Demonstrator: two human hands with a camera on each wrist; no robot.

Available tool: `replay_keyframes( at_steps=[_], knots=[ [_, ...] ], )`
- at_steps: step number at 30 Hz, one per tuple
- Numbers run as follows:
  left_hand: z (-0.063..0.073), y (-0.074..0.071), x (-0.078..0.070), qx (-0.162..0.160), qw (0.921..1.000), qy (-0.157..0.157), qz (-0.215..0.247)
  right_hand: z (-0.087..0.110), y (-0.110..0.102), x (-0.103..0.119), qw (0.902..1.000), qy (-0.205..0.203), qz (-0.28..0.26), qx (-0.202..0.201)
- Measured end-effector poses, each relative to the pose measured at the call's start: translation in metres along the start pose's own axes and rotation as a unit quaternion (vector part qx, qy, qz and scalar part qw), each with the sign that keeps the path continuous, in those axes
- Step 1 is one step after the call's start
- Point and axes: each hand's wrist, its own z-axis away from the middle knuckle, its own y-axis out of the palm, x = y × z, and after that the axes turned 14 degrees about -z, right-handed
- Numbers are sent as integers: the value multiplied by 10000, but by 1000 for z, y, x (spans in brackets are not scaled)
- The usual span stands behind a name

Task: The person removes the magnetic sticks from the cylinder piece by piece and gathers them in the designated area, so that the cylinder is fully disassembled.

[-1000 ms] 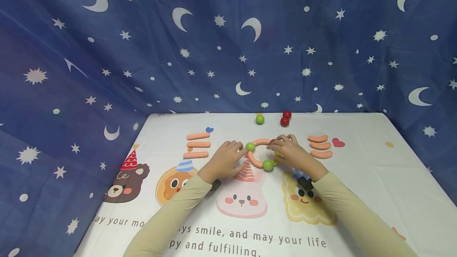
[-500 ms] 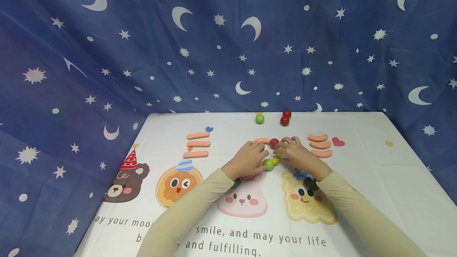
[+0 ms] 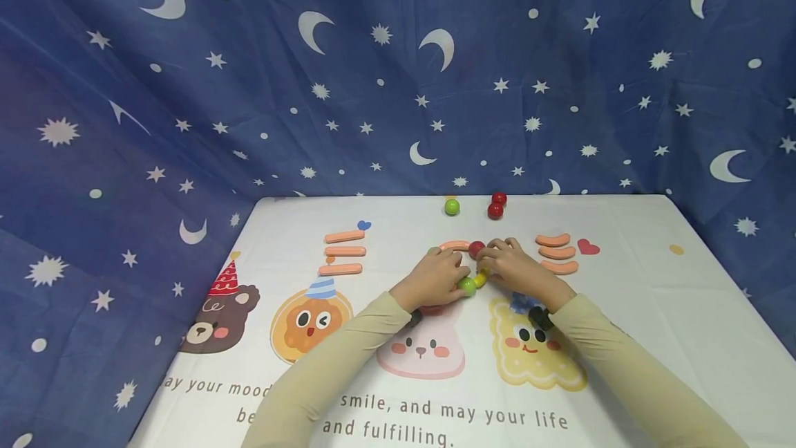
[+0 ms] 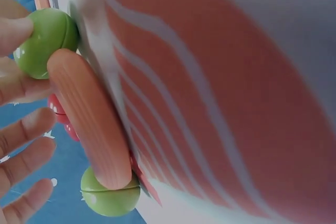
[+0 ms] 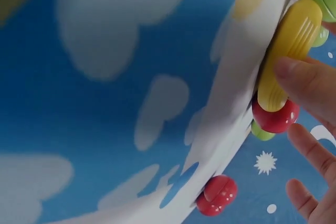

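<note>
A ring of toy balls and curved sticks lies on the tablecloth between both hands. My left hand (image 3: 432,278) pinches the near green ball (image 4: 52,32) between thumb and finger. From that ball a curved orange stick (image 4: 89,116) runs to another green ball (image 4: 110,195). My right hand (image 3: 515,269) holds the curved yellow stick (image 5: 291,35), its thumb on top and other fingers partly hidden. One end of the yellow stick meets the near green ball, the other a red ball (image 3: 477,249). Another orange curved stick (image 3: 455,245) forms the ring's far side.
Several straight orange sticks (image 3: 345,252) lie in a column at left. More curved orange sticks (image 3: 557,253) are stacked at right. Toward the back edge sit a loose green ball (image 3: 452,207) and two red balls (image 3: 495,210). A blue starry curtain (image 3: 398,75) stands behind.
My left hand has moved right, from the ring's left side to the near green ball, and pinches it. The right hand has shifted slightly, uncovering the ring's red ball.
</note>
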Motion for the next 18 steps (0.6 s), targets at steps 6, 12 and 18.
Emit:
replay_keyframes(
  at_steps=[6,12,18],
  knots=[
    [6,-1,1,-158,9999,48,-29,0,2,4,9998,28,-41,216],
    [12,-2,1,-53,9999,35,-86,0,4,10,9998,-122,-67,120],
    [17,2,0,-110,9999,-54,4,-1,8,20,9994,-340,-98,32]
  ],
)
